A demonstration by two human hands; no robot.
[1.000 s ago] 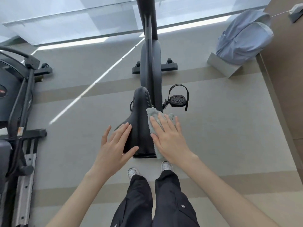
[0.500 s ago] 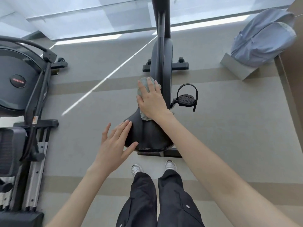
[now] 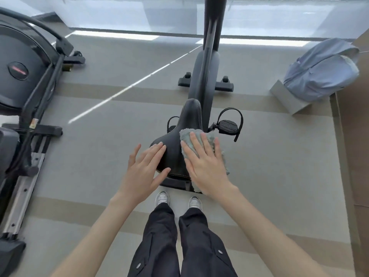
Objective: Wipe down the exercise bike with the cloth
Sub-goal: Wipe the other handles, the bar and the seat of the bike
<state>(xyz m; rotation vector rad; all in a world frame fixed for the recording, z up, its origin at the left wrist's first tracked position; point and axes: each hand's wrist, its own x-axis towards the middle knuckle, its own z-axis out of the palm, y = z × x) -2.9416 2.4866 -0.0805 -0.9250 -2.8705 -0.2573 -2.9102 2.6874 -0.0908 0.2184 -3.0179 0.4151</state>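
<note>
The black exercise bike [image 3: 203, 76] stands in front of me, its black saddle [image 3: 185, 124] just below my hands. A grey-green fluffy cloth [image 3: 207, 136] lies over the saddle's rear right side. My right hand [image 3: 205, 166] presses flat on the cloth with straight, spread fingers. My left hand [image 3: 143, 170] rests flat on the saddle's rear left edge, fingers straight. The right pedal [image 3: 228, 124] with its strap sticks out beside the saddle.
Another black exercise machine [image 3: 26, 92] stands at the left. A pale blue backpack [image 3: 321, 70] leans on a grey block [image 3: 287, 98] at the right, by a brown wall. My legs and white shoes [image 3: 177, 200] are right behind the bike on grey carpet.
My right hand drew the cloth from the saddle's nose back to its rear right side. My left hand stayed on the saddle's left edge.
</note>
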